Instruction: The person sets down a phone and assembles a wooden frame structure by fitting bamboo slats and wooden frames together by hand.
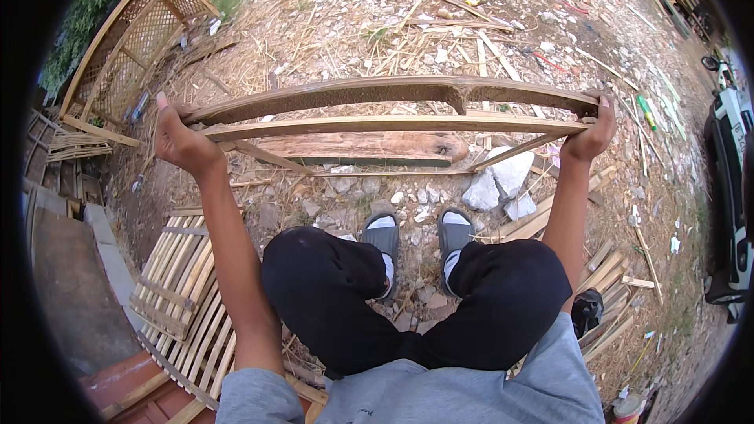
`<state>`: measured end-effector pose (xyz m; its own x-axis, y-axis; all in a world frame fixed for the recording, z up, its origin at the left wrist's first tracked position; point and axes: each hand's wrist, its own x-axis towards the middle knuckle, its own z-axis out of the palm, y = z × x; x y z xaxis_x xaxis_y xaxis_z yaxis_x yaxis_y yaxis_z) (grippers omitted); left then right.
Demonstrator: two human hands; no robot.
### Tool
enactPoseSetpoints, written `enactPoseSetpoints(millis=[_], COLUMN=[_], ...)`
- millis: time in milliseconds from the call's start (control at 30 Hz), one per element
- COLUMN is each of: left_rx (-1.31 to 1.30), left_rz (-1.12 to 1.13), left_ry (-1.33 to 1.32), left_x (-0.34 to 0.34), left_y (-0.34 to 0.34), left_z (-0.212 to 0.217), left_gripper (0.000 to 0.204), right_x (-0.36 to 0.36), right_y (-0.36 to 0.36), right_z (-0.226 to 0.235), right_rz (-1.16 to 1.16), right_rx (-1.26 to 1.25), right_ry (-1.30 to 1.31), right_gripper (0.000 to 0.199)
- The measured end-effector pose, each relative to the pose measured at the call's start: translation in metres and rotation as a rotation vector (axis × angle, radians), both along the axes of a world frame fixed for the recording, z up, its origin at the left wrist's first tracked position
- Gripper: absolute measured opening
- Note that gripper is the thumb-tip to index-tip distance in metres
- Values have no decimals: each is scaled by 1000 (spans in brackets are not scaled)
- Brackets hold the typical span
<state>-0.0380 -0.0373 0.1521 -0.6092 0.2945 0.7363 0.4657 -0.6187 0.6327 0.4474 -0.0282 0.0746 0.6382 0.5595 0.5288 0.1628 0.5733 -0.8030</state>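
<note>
A long, narrow wooden frame (377, 125) is held up across the view, built of thin slats with shorter pieces joining them at the ends. The upper slat is rough, with a knot or chipped spot right of its middle. My left hand (184, 141) is closed around the frame's left end, thumb upward. At the opposite end, my right hand (592, 132) grips the frame, its fingers partly behind the wood. Below and beyond the frame lies a thick reddish-brown timber (361, 147) on the ground, partly covered by the slats.
Slatted wooden panels (184, 283) lie at my left, and a lattice panel (129, 51) stands farther off. Pale stones (501, 180) sit beyond my right foot. Loose wood strips (609, 294) are piled at my right. A white-and-black vehicle (730, 188) stands at the far right.
</note>
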Motion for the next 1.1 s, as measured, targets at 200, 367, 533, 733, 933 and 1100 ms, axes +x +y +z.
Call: enactPoseSetpoints(millis=[200,367,533,733,933,1100], left_rx=[39,25,17,29,61,56], left_rz=[-39,-82,-110,-166,-162,-176], left_ry=[-72,-61,-96,-132,-117,-76], left_x=[0,-17,-20,-23,-21,-25], left_y=[-15,-22,-28,-30,-33,-38], left_z=[-13,-21,-20,-22,-24,-27], left_gripper=[41,38,39,40,39,37], right_x=[-1,-6,-6,-5,-4,-7], right_y=[-16,-25,-29,-30,-33,-36], right_z=[-3,-7,-7,-8,-10,-9], right_rz=[30,42,-51,-40,-17,21], right_rx=[70,165,123,166,185,221], right_ry=[58,201,211,175,219,170], right_gripper=[35,39,40,39,38,36])
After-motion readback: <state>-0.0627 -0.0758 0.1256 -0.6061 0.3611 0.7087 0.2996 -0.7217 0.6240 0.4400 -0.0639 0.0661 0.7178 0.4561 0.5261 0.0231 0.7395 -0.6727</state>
